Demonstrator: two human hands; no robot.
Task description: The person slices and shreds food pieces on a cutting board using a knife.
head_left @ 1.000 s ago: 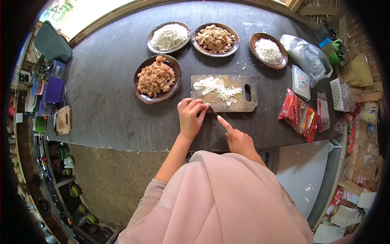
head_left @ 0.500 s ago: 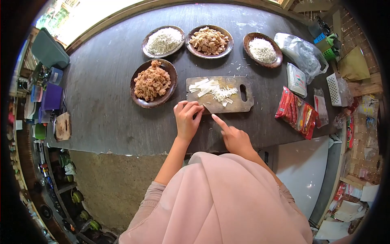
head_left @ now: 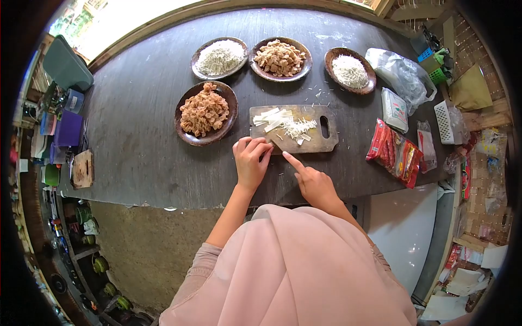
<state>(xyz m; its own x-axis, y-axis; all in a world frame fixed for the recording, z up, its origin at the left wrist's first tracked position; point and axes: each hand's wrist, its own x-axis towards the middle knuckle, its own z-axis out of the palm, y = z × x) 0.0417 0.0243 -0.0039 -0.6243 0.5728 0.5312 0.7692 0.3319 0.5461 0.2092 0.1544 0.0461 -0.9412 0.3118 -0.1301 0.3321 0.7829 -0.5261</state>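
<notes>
A wooden cutting board (head_left: 321, 145) lies before me, bearing pale flat strips (head_left: 273, 116) on its left and a heap of thin white slivers (head_left: 298, 129) toward the middle. My left hand (head_left: 252, 161) is closed at the board's front left corner, fingertips pressed together; what they pinch is hidden. My right hand (head_left: 316, 186) grips a knife (head_left: 277, 146), index finger stretched along it. Its narrow blade points up and left to the left fingertips, over the board's front edge. The knife's handle is covered by the hand.
Behind the board stand a bowl of brown curled pieces (head_left: 202, 112), a bowl of brown chips (head_left: 279, 57) and two bowls of white shreds (head_left: 219, 57) (head_left: 349, 71). At right lie a plastic bag (head_left: 402, 73), a white packet (head_left: 395, 110) and red packets (head_left: 392, 155). Containers line the left edge.
Both hands stay almost in place, with the knife still at the left fingertips. The whole view has shifted very slightly.
</notes>
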